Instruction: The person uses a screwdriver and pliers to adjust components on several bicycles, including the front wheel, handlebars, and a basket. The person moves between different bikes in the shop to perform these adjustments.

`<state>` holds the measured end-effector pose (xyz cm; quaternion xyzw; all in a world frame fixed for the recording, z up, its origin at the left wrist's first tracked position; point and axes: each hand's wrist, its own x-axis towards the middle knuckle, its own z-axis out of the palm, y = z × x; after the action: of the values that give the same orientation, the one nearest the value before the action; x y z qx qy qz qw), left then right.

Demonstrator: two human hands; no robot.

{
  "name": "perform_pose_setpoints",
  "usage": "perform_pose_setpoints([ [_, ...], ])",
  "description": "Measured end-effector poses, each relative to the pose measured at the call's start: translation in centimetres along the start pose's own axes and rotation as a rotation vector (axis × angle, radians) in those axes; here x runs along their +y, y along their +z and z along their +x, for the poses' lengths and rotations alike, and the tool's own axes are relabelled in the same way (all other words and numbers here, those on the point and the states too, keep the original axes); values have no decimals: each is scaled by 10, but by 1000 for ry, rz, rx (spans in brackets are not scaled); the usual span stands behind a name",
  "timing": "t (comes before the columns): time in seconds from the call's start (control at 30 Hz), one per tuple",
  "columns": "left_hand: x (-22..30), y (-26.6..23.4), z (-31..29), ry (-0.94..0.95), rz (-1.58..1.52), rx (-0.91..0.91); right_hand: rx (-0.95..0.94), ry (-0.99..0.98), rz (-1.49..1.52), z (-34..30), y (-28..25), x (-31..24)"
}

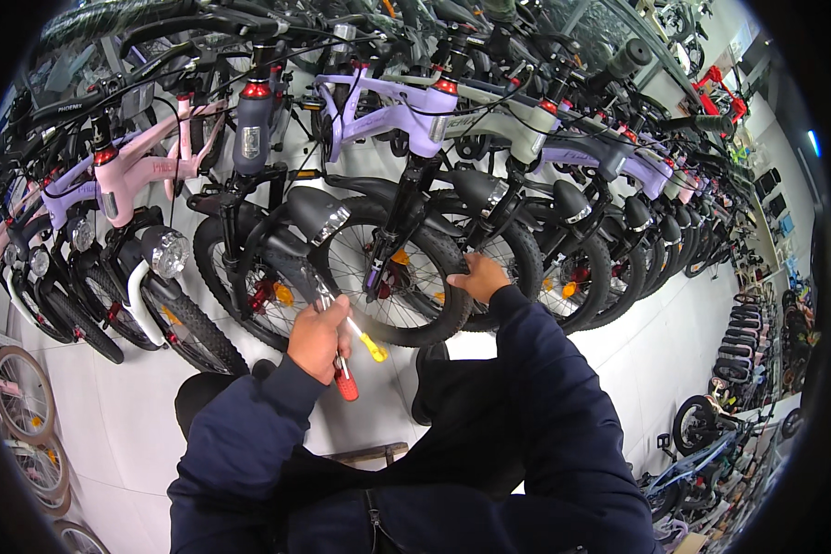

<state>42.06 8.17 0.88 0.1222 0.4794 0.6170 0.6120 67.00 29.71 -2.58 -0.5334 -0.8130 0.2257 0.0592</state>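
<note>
My left hand (317,338) is shut on hand tools: one with a red handle (345,383) and one with a yellow handle (371,346), their metal ends pointing up toward a black mudguard (307,214). My right hand (477,277) rests on the black front tyre (439,254) of a purple children's bicycle (402,111), fingers curled over the tread. That wheel has silver spokes and an orange reflector (400,258). Dark blue sleeves cover both forearms.
A long row of children's bicycles, pink (143,166), black and purple, stands on a white tiled floor (120,415). Loose wheels (23,392) lean at the left. More bicycles and stacked tyres (743,342) are at the right. A wooden stool edge (371,453) shows below.
</note>
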Motion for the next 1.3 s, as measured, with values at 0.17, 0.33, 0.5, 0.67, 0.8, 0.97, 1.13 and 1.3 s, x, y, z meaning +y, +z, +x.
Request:
perform_pose_setpoints([
  [0.17, 1, 4, -2, -3, 15, 30, 48, -68, 92, 16, 23, 27],
  [0.33, -1, 7, 0, -20, 30, 28, 83, -61, -72, 19, 34, 27],
  [0.5, -1, 10, 1, -10, 45, 31, -27, -35, -56, 25, 26, 24],
  [0.67, -2, 7, 3, -1, 40, 29, -147, -45, 346, 25, 16, 40],
  [0.8, -3, 7, 3, 4, 43, 27, -208, 19, 561, 26, 16, 48],
  [0.97, -4, 8, 4, 0, 43, 33, -267, 78, 626, 29, 15, 48],
  [1.13, -5, 10, 4, -6, 57, 41, -184, 36, 401, 31, 12, 43],
  [1.3, -5, 10, 4, 7, 70, 34, -208, -43, 254, 33, 7, 46],
])
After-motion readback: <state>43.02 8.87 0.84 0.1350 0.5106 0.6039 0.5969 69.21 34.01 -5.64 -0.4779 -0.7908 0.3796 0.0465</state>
